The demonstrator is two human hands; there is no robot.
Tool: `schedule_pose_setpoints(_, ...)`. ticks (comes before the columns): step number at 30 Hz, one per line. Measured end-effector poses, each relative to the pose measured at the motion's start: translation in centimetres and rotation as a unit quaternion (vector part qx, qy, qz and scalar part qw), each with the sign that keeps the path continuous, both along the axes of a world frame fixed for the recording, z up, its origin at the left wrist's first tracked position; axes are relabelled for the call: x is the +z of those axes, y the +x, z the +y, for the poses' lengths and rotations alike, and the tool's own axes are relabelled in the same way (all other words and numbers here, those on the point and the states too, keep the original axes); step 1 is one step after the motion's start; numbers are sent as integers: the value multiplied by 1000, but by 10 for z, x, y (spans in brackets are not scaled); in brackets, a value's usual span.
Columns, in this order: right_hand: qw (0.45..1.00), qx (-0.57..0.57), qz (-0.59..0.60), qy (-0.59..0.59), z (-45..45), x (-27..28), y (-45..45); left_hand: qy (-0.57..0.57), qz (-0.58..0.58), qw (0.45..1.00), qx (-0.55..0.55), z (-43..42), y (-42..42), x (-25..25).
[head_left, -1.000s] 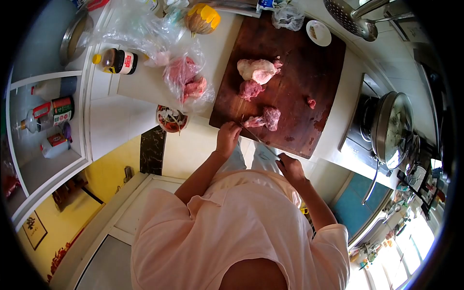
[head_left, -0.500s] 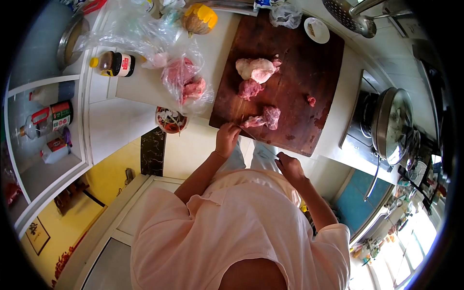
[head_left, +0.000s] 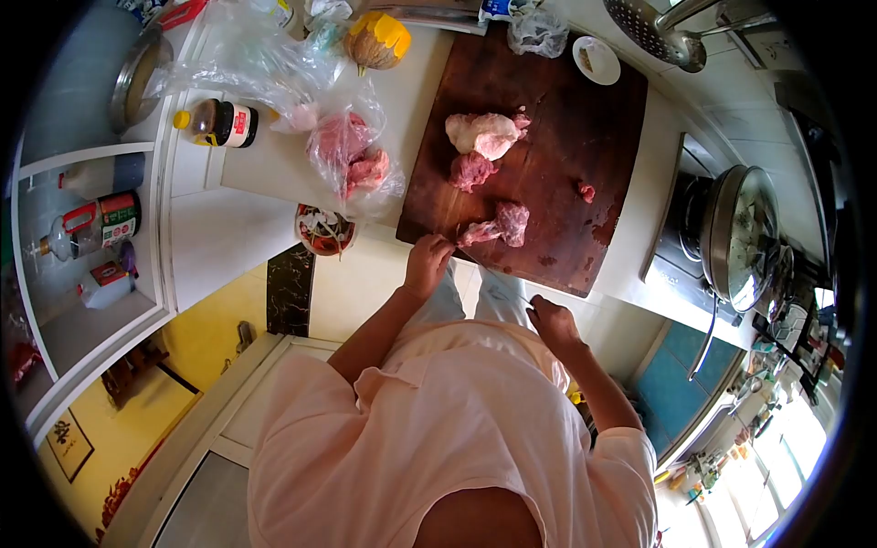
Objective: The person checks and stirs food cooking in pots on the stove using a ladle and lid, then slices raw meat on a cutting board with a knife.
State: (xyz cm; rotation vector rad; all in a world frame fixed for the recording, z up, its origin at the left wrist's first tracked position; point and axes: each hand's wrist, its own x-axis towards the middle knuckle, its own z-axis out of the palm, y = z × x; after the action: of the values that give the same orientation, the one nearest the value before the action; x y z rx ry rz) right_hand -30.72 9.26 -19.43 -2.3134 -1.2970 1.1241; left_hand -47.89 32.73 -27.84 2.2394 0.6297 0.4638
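The person is standing at the near edge of a dark wooden cutting board (head_left: 566, 110), with both bare hands working at its front rim. The left hand (head_left: 429, 260) is resting at the board's near left corner, its fingers bunching together at the narrow end of a bony piece of meat (head_left: 510, 224); whether they are clamping on the meat or only touching it, one cannot tell. That piece is lying on the board close to the front rim, its thick end pointing away to the right. The right hand (head_left: 554, 322) is staying clear of the wood, its fingers closing around the handle of a slim knife (head_left: 495, 273), whose blade is slanting up and leftward toward the left fingertips. Farther back on the board, a large pale chunk of meat (head_left: 484, 134) is touching a darker red lump (head_left: 471, 171), while a small red scrap (head_left: 586, 191) is lying well apart to the right. A white dish (head_left: 596, 60) and a crumpled plastic bag (head_left: 539, 34) are sitting near the far edge. To the left, a clear bag (head_left: 352, 151) is holding more meat, and a bowl (head_left: 326, 228) is standing near the counter's front edge.
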Motion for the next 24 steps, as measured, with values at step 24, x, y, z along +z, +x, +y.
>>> schedule_pose_setpoints(24,991,-115,-24,58,-12,-4,-45,3,-36,998,-52,5,12,-7)
